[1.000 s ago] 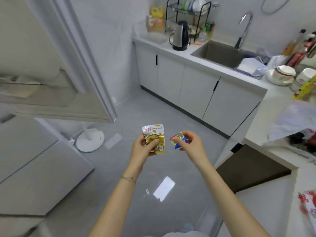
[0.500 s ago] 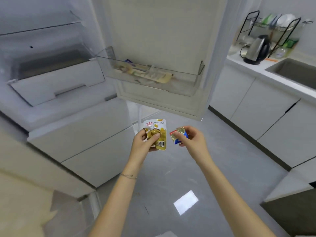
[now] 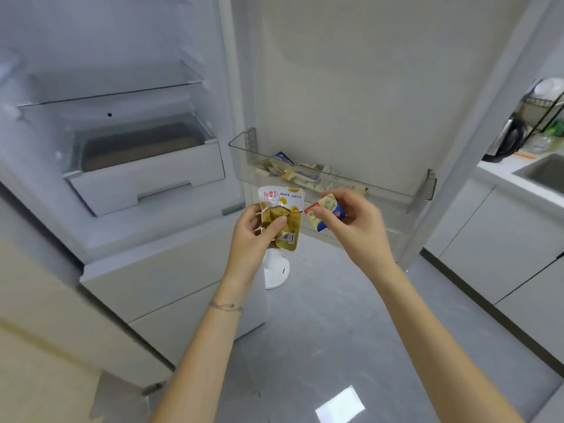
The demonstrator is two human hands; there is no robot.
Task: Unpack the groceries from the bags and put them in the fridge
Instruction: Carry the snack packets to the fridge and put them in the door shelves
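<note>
A yellow and white foil snack pouch (image 3: 282, 219) sits pinched in the left hand (image 3: 254, 236), thumb across its front. Just beside it, the right hand (image 3: 355, 228) grips a small gold, red and blue packet (image 3: 323, 212). Both hover before the open white fridge (image 3: 128, 154), near its clear plastic door bin (image 3: 396, 190) holding flat packets (image 3: 293, 170).

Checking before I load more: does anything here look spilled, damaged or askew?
Nothing spilled or broken. The pouch in the left hand is creased, and the packets in the door bin lie in a loose heap, not upright.
</note>
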